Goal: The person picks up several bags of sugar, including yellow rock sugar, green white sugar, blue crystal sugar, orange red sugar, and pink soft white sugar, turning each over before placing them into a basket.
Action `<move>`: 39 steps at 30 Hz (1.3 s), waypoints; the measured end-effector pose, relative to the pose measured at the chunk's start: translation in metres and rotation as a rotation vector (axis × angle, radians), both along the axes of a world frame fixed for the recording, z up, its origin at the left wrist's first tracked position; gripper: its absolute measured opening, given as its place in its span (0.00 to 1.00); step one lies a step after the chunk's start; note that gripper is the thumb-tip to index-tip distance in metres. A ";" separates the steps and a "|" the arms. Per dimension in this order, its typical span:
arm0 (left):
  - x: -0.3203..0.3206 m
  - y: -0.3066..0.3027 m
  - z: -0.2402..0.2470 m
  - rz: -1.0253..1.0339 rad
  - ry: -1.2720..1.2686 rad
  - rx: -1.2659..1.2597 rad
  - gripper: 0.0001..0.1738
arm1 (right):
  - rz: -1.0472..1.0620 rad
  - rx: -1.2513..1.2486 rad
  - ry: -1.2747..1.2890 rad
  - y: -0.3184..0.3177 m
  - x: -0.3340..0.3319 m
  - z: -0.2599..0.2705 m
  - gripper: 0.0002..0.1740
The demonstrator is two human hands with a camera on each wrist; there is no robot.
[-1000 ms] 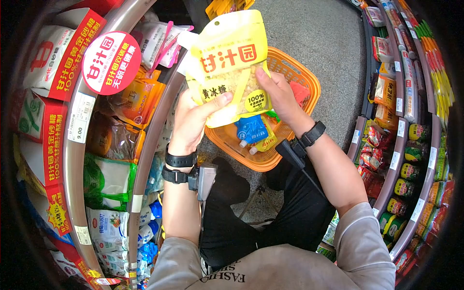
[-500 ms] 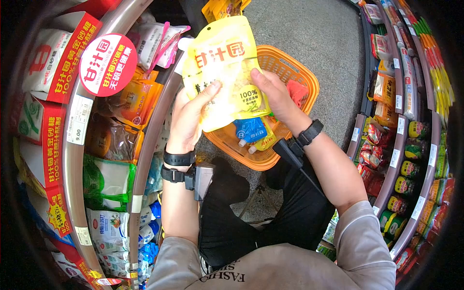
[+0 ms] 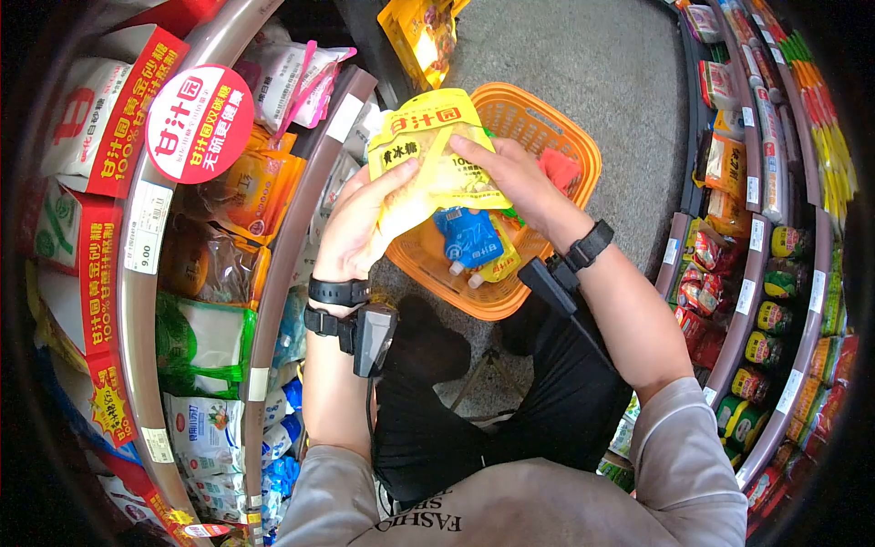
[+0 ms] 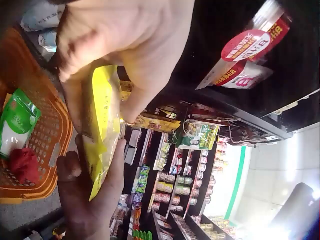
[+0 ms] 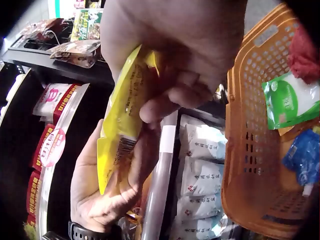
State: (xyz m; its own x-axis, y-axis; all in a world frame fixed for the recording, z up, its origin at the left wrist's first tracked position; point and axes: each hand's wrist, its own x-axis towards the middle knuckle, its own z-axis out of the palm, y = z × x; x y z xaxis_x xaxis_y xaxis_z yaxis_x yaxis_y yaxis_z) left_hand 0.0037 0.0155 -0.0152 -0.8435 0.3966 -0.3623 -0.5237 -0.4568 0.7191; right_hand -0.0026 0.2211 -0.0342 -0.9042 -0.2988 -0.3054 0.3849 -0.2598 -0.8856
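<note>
Both hands hold a yellow pouch of rock sugar (image 3: 436, 114) in front of the body, tilted so its printed front is foreshortened in the head view. The left hand (image 3: 357, 219) grips its left edge, thumb on the front. On the opposite edge, the right hand (image 3: 524, 182) grips with its thumb also across the front. Both wrist views show the pouch (image 4: 102, 115) nearly edge-on, fingers behind it. Beyond and below the hands stands an orange basket (image 3: 591, 164) on the floor. Inside it lie a blue spouted pouch (image 3: 472, 239), a green-and-white bag (image 5: 287, 100) and something red (image 3: 558, 171).
A shelf rail (image 3: 114, 301) with bagged goods and a round red-and-white sign (image 3: 200, 123) runs along the left. Orange bags (image 3: 260, 187) sit behind it. Curved shelves with jars (image 3: 775, 319) line the right. A yellow-orange packet (image 3: 419, 41) hangs beyond the hands.
The pouch has come down toward the body and tipped back, its top edge now lower in the head view. Both hands keep hold of it. The basket stays put.
</note>
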 end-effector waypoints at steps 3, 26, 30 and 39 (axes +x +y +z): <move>0.000 0.000 0.000 0.015 -0.066 0.123 0.22 | -0.032 -0.019 -0.015 0.001 -0.001 0.001 0.26; 0.004 0.007 0.006 0.029 0.314 -0.436 0.46 | 0.056 0.137 0.283 -0.005 0.003 0.000 0.22; 0.012 0.006 0.010 0.031 0.089 0.085 0.35 | 0.164 0.114 0.467 -0.007 0.002 0.000 0.21; 0.016 0.004 0.019 0.162 0.067 0.341 0.31 | -0.002 -0.004 0.316 -0.011 0.003 0.007 0.24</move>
State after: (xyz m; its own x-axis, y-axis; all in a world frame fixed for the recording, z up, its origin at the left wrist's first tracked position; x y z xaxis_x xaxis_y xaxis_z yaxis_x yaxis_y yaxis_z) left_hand 0.0193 0.0196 0.0035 -0.9225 0.3441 -0.1749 -0.3820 -0.7488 0.5417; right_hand 0.0008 0.2100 -0.0275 -0.9546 -0.2979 -0.0078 0.0902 -0.2638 -0.9604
